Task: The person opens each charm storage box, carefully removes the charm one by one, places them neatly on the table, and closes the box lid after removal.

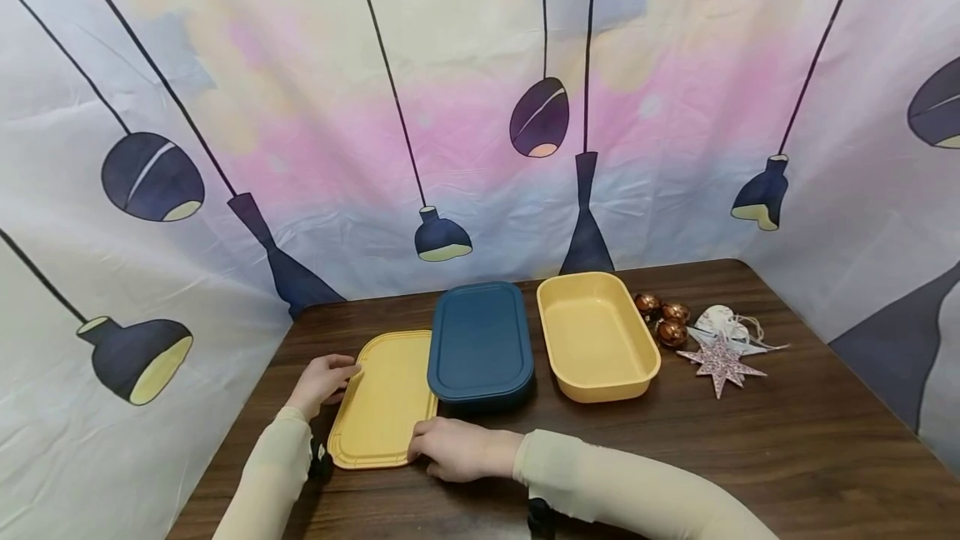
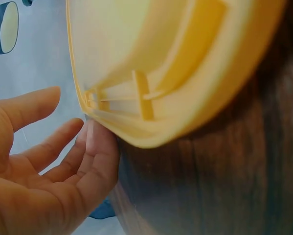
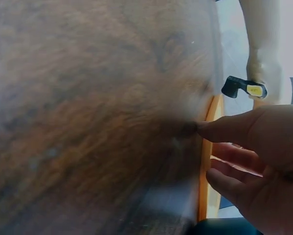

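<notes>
A yellow rectangular lid (image 1: pixel 386 398) lies on the table with its ridged rim facing up, left of a dark blue lidded box (image 1: pixel 482 344). At its left edge is my left hand (image 1: pixel 324 383). In the left wrist view, the fingertips of this left hand (image 2: pixel 63 161) meet the lid's rim (image 2: pixel 151 139), and the thumb stands apart from it. My right hand (image 1: pixel 465 448) grips the lid's near right corner. The right wrist view shows the thumb of the right hand (image 3: pixel 256 161) against the outer edge of the lid (image 3: pixel 205 181), with the fingers bent over the other side.
An open yellow box (image 1: pixel 596 336) stands right of the blue one. Several shiny copper balls (image 1: pixel 672 333) lie beside it, with a glittery pink star (image 1: pixel 722 363) and a white ornament (image 1: pixel 717 320) farther right. A printed cloth (image 1: pixel 480 107) hangs behind the wooden table (image 1: pixel 675 457).
</notes>
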Available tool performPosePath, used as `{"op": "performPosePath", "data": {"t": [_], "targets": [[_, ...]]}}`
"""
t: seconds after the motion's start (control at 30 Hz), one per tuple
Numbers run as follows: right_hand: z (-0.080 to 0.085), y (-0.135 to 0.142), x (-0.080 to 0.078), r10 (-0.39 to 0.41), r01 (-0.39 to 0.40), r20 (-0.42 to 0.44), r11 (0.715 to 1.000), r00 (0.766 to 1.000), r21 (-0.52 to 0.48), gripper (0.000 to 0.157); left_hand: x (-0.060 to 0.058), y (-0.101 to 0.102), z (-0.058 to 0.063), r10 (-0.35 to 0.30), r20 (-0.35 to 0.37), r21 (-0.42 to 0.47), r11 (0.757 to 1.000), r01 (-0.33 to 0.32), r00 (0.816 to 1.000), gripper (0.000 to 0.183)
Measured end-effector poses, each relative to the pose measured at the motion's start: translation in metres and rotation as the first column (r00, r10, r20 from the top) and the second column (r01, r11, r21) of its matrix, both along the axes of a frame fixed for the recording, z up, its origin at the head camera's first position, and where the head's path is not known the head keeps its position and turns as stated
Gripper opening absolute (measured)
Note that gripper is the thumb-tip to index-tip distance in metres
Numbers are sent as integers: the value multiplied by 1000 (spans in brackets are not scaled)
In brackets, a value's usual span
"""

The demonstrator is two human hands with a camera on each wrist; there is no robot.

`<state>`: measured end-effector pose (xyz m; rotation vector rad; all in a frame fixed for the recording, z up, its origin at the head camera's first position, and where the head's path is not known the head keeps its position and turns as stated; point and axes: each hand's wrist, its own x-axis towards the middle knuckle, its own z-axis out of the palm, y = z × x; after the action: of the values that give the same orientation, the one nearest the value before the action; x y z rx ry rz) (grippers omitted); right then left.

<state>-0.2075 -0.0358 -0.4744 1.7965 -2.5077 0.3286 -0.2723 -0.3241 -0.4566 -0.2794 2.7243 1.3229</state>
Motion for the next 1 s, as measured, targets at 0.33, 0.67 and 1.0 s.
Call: {"op": "performPosePath", "data": {"t": [0.33,0.67,1.0], "targets": [[0,1,0,-6,7,9,998,1000,-60,19,3,-6,9,-4,50,57,998,2,999,56],[0,-1,1,-52,48,-38,995,998,-84,15,18,-27,18,-38,57,101,994,32,998,55],[-8,-2,7,-1,-15,-141,994,990,-111,9,37,-36,29,-68,28,117,991,65,997,57]]}}
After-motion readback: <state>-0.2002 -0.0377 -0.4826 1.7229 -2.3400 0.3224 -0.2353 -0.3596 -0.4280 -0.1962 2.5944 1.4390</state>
